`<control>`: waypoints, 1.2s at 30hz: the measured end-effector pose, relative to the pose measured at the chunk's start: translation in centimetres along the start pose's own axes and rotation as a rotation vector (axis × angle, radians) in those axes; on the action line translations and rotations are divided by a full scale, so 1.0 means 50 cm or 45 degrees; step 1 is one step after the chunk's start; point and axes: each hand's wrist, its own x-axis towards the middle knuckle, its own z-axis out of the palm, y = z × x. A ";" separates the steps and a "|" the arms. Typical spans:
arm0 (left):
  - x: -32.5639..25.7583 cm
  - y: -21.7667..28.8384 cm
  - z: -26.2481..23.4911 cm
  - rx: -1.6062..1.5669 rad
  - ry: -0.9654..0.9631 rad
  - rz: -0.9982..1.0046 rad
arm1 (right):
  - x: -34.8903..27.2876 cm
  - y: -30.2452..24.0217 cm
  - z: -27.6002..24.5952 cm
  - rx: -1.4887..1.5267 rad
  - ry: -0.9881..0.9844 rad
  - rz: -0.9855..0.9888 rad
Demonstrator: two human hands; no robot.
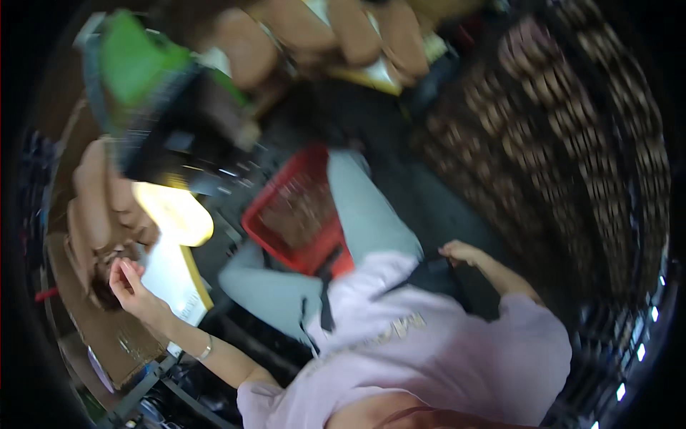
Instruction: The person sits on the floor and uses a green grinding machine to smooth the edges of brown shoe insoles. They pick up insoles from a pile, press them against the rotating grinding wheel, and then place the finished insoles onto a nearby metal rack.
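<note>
In the head view, the left hand [131, 289], fingers bent, is at the brown pieces [93, 193] in the box [118, 339]; whether it grasps one, I cannot tell. The right hand [462, 252] is curled beside the thigh, its grip unclear. A red basket [309, 259] stands between the legs.

Saw long, tan, smooth-looking pieces [93, 189] with rounded ends at the left of the frame, bunched side by side, some overlapping, lengthwise roughly up and down. Made out darker brown material [102, 280] just below, toward the lower left; could not tell its shape through the blur.
</note>
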 end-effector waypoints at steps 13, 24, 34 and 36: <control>-0.536 0.075 -0.106 -0.042 -1.773 -1.297 | -0.200 0.064 0.183 1.403 -0.188 -0.276; -0.586 0.098 -0.157 -0.345 -1.466 -1.780 | -0.359 0.042 0.236 1.451 0.105 0.232; -0.568 0.033 -0.162 -0.605 -1.715 -1.742 | -0.222 0.069 0.164 0.962 -0.167 -0.181; -0.590 0.013 -0.177 -0.702 -1.772 -1.615 | -0.208 0.012 0.138 1.024 -0.340 -0.225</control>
